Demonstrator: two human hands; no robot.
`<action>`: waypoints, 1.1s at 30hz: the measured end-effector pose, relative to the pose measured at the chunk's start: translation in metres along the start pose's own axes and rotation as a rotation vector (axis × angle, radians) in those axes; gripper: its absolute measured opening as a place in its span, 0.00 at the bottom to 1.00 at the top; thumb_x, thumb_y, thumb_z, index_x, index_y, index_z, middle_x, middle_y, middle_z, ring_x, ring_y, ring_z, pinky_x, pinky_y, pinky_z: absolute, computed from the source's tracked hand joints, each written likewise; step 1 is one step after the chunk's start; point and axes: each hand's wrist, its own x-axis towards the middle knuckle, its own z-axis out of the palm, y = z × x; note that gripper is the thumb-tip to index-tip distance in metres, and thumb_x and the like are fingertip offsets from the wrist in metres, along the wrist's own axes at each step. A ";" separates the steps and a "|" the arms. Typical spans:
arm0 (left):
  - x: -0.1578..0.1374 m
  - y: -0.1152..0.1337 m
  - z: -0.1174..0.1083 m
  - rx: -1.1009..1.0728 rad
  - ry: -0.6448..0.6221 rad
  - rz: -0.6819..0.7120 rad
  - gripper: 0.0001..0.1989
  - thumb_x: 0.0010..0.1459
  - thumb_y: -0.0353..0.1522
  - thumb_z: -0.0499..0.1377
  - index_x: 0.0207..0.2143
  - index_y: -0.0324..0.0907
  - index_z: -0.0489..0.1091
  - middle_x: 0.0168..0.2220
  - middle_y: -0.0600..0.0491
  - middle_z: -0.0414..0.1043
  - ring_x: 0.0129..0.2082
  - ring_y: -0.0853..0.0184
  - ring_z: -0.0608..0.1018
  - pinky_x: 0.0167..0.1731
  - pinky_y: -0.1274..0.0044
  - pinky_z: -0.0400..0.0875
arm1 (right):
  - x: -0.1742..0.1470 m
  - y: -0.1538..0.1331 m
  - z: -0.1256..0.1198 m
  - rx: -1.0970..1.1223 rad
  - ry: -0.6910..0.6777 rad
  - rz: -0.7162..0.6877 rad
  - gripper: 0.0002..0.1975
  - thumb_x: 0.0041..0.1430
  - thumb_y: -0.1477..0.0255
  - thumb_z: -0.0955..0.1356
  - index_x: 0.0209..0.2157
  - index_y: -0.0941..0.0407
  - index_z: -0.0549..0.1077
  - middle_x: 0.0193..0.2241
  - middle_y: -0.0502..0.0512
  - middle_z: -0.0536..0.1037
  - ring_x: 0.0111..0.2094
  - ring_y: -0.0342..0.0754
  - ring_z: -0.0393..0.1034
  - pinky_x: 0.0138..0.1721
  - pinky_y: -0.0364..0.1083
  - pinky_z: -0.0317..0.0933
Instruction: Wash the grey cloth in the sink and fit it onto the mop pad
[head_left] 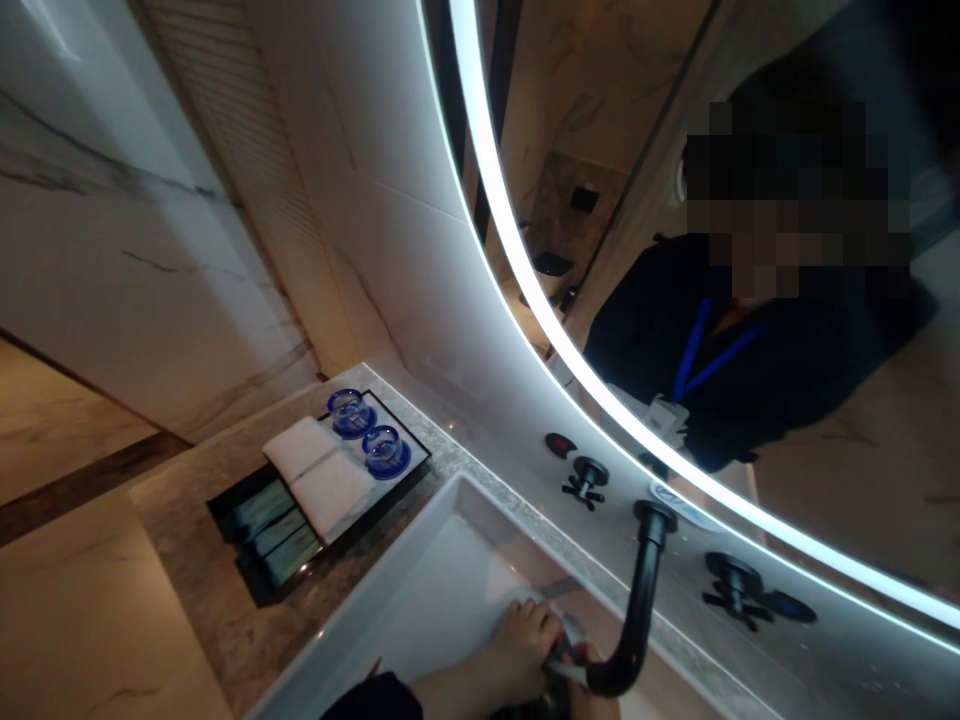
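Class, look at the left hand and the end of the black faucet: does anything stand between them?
Yes, in this view: a dark object, too blurred to identify, shows between the left hand and the end of the black faucet. The right hand is also close to that end.

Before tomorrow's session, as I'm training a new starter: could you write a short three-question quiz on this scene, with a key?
1. True or false: the black bent-tube faucet reaches out over the white rectangular sink.
2. How many blue-tinted see-through cups are on the black-rimmed rectangular tray?
3. What is the bare left hand nearest to?
a) the faucet's free end
b) the tray
c) the light-rimmed curved mirror

Key: 1. True. 2. Two. 3. a.
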 end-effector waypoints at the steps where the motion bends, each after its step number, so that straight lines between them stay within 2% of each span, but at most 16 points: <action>1: 0.000 0.003 -0.010 0.024 -0.027 -0.010 0.28 0.50 0.40 0.62 0.52 0.40 0.63 0.53 0.40 0.68 0.51 0.50 0.70 0.50 0.60 0.65 | 0.000 0.002 -0.002 0.010 0.026 0.045 0.15 0.44 0.50 0.65 0.22 0.46 0.73 0.24 0.54 0.78 0.32 0.64 0.76 0.34 0.56 0.70; 4: -0.006 0.008 -0.034 0.069 0.036 -0.045 0.26 0.50 0.40 0.62 0.50 0.42 0.65 0.50 0.42 0.70 0.51 0.49 0.70 0.51 0.59 0.63 | -0.006 0.001 -0.008 0.104 0.088 0.101 0.20 0.48 0.49 0.62 0.29 0.49 0.75 0.29 0.57 0.81 0.38 0.64 0.76 0.38 0.54 0.70; 7: -0.024 -0.002 -0.051 0.056 0.095 -0.222 0.10 0.59 0.35 0.53 0.42 0.44 0.69 0.44 0.46 0.74 0.47 0.54 0.74 0.50 0.64 0.63 | -0.020 -0.008 -0.013 0.203 0.211 0.093 0.22 0.51 0.50 0.62 0.35 0.52 0.75 0.35 0.61 0.81 0.42 0.62 0.75 0.42 0.53 0.69; 8: -0.032 -0.008 -0.056 0.059 0.096 -0.301 0.10 0.61 0.33 0.50 0.40 0.43 0.69 0.42 0.46 0.75 0.46 0.56 0.75 0.48 0.66 0.64 | -0.026 -0.012 -0.014 0.221 0.217 0.054 0.23 0.52 0.50 0.62 0.36 0.52 0.75 0.36 0.61 0.81 0.42 0.62 0.75 0.43 0.53 0.69; 11: -0.052 -0.027 -0.071 0.113 0.114 -0.465 0.15 0.64 0.31 0.43 0.37 0.43 0.68 0.41 0.46 0.76 0.43 0.59 0.77 0.42 0.71 0.66 | -0.038 -0.019 -0.016 0.284 0.007 -0.152 0.20 0.52 0.53 0.65 0.36 0.51 0.77 0.36 0.59 0.81 0.41 0.59 0.75 0.44 0.51 0.69; 13: -0.059 -0.030 -0.077 0.126 0.115 -0.509 0.14 0.65 0.31 0.42 0.37 0.43 0.68 0.39 0.47 0.77 0.42 0.61 0.78 0.40 0.73 0.66 | -0.038 -0.013 -0.017 0.329 -0.044 -0.180 0.18 0.52 0.54 0.65 0.36 0.51 0.78 0.35 0.57 0.81 0.39 0.57 0.76 0.42 0.51 0.69; 16: -0.056 -0.017 -0.070 0.037 0.108 -0.468 0.13 0.65 0.32 0.44 0.37 0.45 0.67 0.37 0.50 0.77 0.40 0.63 0.78 0.40 0.75 0.66 | -0.027 0.008 -0.009 0.302 0.213 0.015 0.20 0.52 0.56 0.62 0.37 0.54 0.77 0.37 0.62 0.81 0.39 0.60 0.76 0.42 0.54 0.69; 18: -0.047 -0.004 -0.055 -0.067 0.122 -0.401 0.11 0.63 0.32 0.45 0.41 0.45 0.67 0.43 0.49 0.76 0.45 0.63 0.77 0.45 0.74 0.67 | -0.018 0.020 0.004 0.256 0.281 0.084 0.21 0.49 0.57 0.62 0.37 0.56 0.77 0.39 0.67 0.80 0.42 0.64 0.75 0.45 0.57 0.67; 20: -0.035 0.003 -0.038 -0.158 0.141 -0.353 0.15 0.60 0.32 0.48 0.50 0.43 0.64 0.52 0.46 0.72 0.53 0.62 0.73 0.53 0.72 0.64 | -0.014 0.018 0.021 0.248 0.195 0.098 0.19 0.48 0.59 0.62 0.33 0.55 0.77 0.36 0.67 0.81 0.40 0.64 0.75 0.45 0.58 0.66; 22: -0.025 0.002 -0.024 -0.277 0.189 -0.372 0.21 0.59 0.35 0.49 0.55 0.40 0.59 0.58 0.42 0.66 0.59 0.61 0.68 0.58 0.70 0.59 | -0.016 0.002 0.033 0.308 0.093 0.098 0.16 0.50 0.62 0.61 0.29 0.53 0.76 0.30 0.62 0.81 0.37 0.62 0.76 0.43 0.56 0.66; 24: -0.017 -0.005 -0.020 -0.463 0.261 -0.457 0.22 0.61 0.41 0.46 0.53 0.38 0.60 0.55 0.40 0.68 0.57 0.60 0.69 0.58 0.69 0.60 | -0.022 -0.024 0.034 0.434 0.041 0.033 0.14 0.52 0.63 0.61 0.28 0.52 0.76 0.29 0.57 0.81 0.37 0.58 0.75 0.43 0.53 0.66; 26: -0.013 -0.011 -0.025 -0.704 0.306 -0.582 0.24 0.62 0.47 0.42 0.49 0.40 0.63 0.49 0.42 0.73 0.52 0.59 0.74 0.54 0.67 0.65 | -0.030 -0.052 0.026 0.583 0.040 -0.053 0.13 0.54 0.61 0.62 0.30 0.52 0.76 0.32 0.55 0.80 0.40 0.56 0.74 0.44 0.49 0.65; 28: -0.013 -0.013 -0.034 -0.975 0.204 -0.720 0.28 0.60 0.53 0.40 0.46 0.44 0.65 0.44 0.45 0.76 0.47 0.57 0.77 0.46 0.63 0.70 | -0.035 -0.073 0.014 0.704 0.061 -0.091 0.15 0.56 0.59 0.63 0.32 0.53 0.76 0.33 0.54 0.79 0.41 0.55 0.72 0.43 0.47 0.64; 30: -0.012 -0.009 -0.042 -1.238 -0.008 -0.793 0.32 0.58 0.57 0.40 0.43 0.45 0.69 0.39 0.47 0.78 0.42 0.56 0.79 0.40 0.62 0.72 | -0.035 -0.083 0.002 0.765 0.050 -0.119 0.16 0.55 0.57 0.64 0.33 0.54 0.76 0.33 0.53 0.78 0.39 0.54 0.71 0.42 0.47 0.63; 31: -0.012 -0.006 -0.045 -1.351 -0.095 -0.785 0.32 0.58 0.56 0.40 0.41 0.43 0.71 0.36 0.46 0.78 0.39 0.56 0.79 0.39 0.63 0.73 | -0.034 -0.083 -0.004 0.762 0.016 -0.146 0.16 0.53 0.57 0.66 0.34 0.54 0.76 0.32 0.52 0.77 0.38 0.53 0.70 0.40 0.46 0.62; 33: -0.009 0.000 -0.049 -1.500 -0.121 -0.729 0.27 0.60 0.50 0.43 0.35 0.40 0.72 0.32 0.46 0.79 0.35 0.58 0.80 0.38 0.67 0.74 | -0.029 -0.075 -0.016 0.664 -0.048 -0.195 0.13 0.49 0.59 0.68 0.30 0.54 0.76 0.29 0.49 0.76 0.34 0.50 0.68 0.37 0.45 0.60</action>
